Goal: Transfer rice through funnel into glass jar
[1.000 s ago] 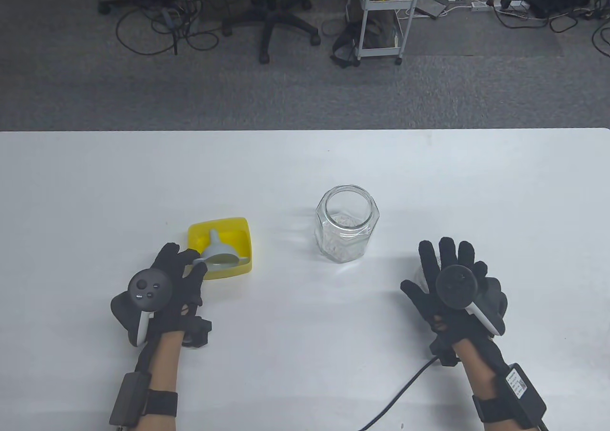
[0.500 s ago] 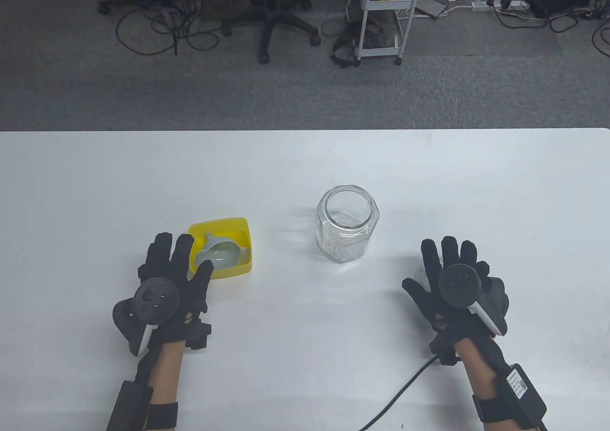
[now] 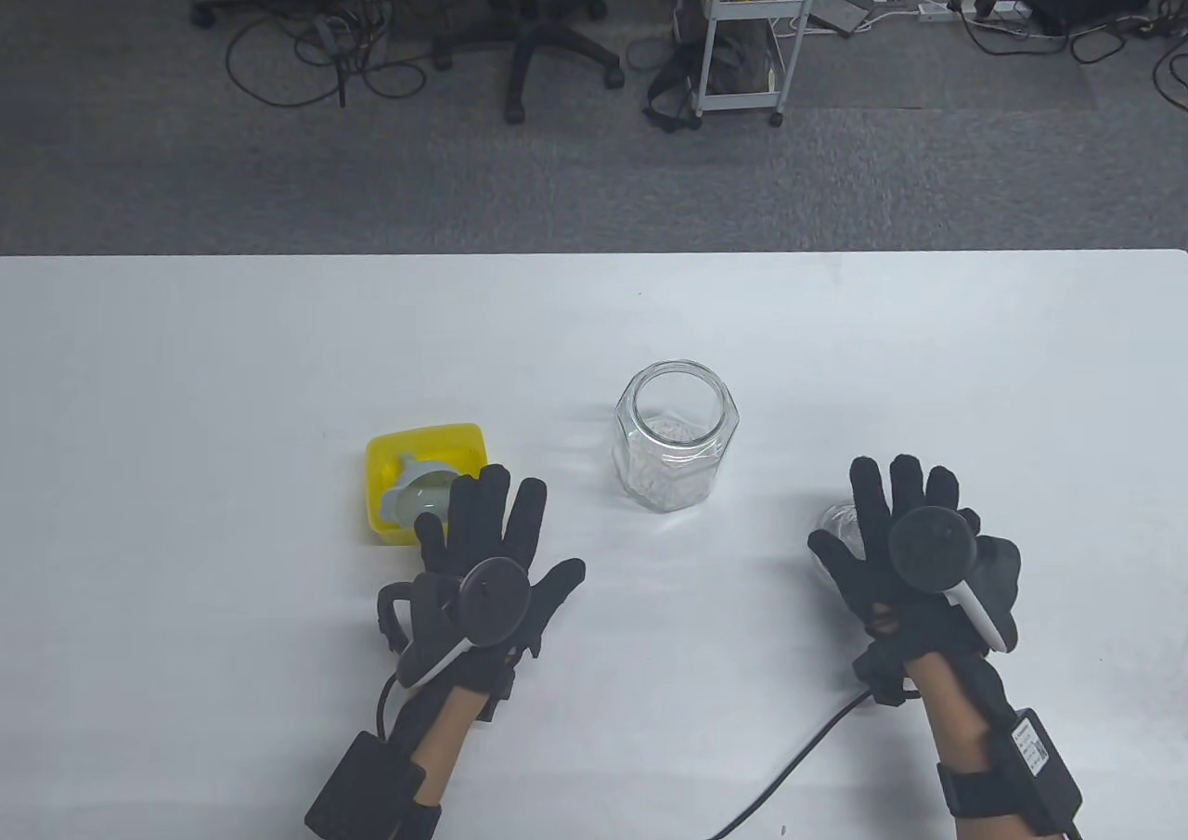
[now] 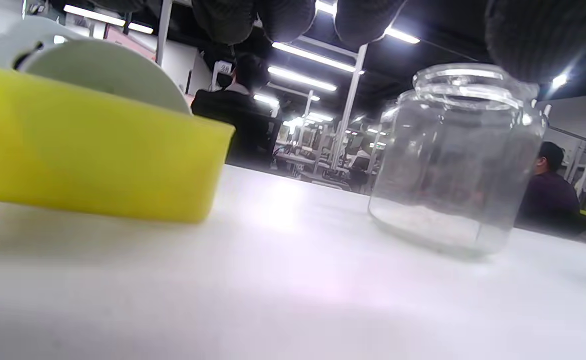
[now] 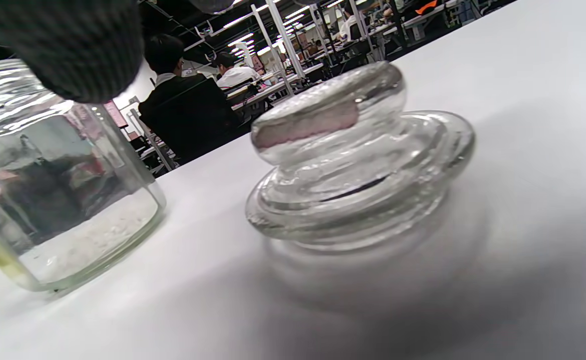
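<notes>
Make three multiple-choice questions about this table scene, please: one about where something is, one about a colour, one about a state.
1. Where does the grey funnel lie?
A. inside the glass jar
B. in the yellow container
C. under the right hand

2. What colour is the container that holds the funnel?
A. yellow
B. red
C. blue

3. In what state is the glass jar?
A. closed with its lid
B. tipped on its side
C. open and upright, a little rice at the bottom

Answers: 1 B, the table view shows the funnel within the container's walls. 2 A, its wall is plainly yellow. 3 C, the mouth is uncovered, and the glass lid rests on the table beside it.
</notes>
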Available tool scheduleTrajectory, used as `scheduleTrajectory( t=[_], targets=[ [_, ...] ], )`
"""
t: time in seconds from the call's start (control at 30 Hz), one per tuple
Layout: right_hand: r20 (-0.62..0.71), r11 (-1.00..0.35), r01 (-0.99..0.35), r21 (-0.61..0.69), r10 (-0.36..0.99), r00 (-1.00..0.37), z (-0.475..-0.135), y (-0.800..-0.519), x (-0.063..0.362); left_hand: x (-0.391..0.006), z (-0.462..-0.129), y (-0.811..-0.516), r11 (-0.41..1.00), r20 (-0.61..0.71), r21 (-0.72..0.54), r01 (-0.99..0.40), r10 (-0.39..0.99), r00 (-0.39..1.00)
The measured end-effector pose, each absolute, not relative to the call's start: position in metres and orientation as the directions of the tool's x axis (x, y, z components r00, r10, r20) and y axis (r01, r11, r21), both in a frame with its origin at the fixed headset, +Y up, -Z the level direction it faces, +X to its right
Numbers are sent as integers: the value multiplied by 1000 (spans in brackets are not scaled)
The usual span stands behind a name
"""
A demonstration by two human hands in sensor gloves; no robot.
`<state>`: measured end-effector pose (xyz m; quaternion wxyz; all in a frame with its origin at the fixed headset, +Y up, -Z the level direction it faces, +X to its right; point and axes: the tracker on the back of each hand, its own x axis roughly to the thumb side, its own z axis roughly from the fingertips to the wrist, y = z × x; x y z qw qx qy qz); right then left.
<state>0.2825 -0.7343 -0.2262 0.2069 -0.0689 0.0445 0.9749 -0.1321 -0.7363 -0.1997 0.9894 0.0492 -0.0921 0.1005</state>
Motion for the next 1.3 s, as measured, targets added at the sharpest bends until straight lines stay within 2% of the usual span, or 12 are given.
scheduleTrajectory(
  t=[0.1,0.23,0.47,0.73,1.1,1.17,1.3],
  targets=[
    [-198,-915,-391,97,367,-909,-228,-742,289,-131,-198,-744,989,206,91,-113,92,974],
    [-221,-930,-347,123,315,-923,-232,-752,288,-137,-195,-748,991,217,61,-118,102,971],
    [-242,-957,-244,157,202,-949,-238,-762,279,-140,-192,-743,986,224,79,-144,123,967],
    [-251,-959,-215,187,165,-954,-247,-771,276,-138,-191,-742,987,228,79,-142,121,966],
    [-244,-965,-207,160,165,-956,-249,-771,276,-135,-190,-742,987,238,69,-147,127,963],
    [-215,-961,-238,141,205,-955,-249,-770,276,-135,-190,-742,987,239,68,-145,125,963],
    [-198,-971,-212,109,187,-962,-251,-769,275,-135,-190,-743,987,237,68,-143,124,964]
  ],
)
